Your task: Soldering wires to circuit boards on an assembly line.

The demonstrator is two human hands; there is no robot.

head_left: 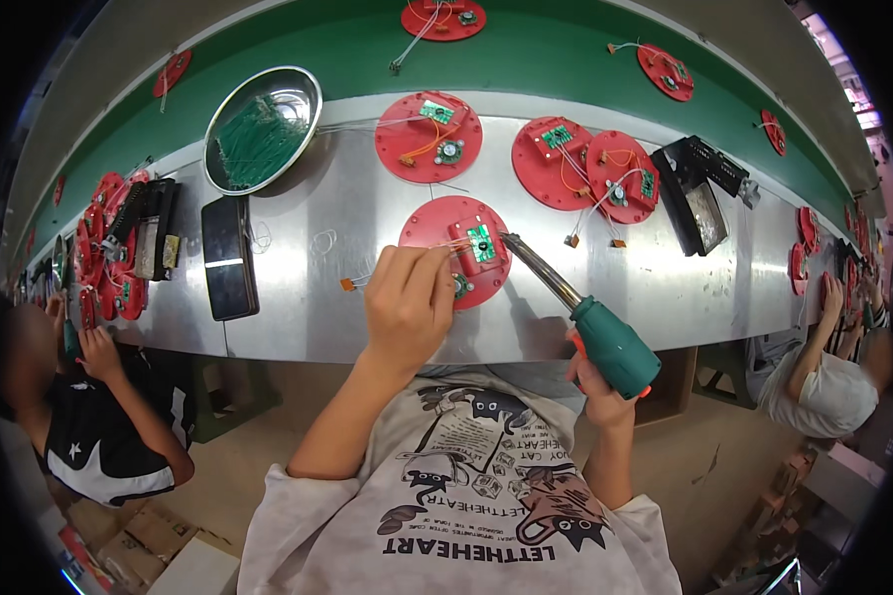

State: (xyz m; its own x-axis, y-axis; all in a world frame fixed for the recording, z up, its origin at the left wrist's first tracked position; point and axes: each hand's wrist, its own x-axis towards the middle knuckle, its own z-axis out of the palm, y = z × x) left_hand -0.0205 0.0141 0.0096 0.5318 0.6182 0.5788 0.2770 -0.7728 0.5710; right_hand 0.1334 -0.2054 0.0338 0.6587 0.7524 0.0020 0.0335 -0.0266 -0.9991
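Note:
In front of me on the metal bench lies a red round plastic disc [429, 220] with a small green circuit board [481, 244] on its raised block. My left hand [405, 305] is over the disc's left side, fingertips pinched on thin wires that run to the board. A small orange connector [347, 285] sticks out left of that hand. My right hand [601, 395] grips a soldering iron [615, 349] with a green handle and metal barrel. Its tip is at the board's right edge; whether it touches cannot be made out.
Behind stands a metal bowl [310, 129] of green strips, beside a black phone [230, 260]. More red discs [397, 129] [538, 183] lie farther back. A black stand [687, 198] is at right, another black holder [157, 233] at left. Co-workers [119, 416] [824, 387] sit both sides.

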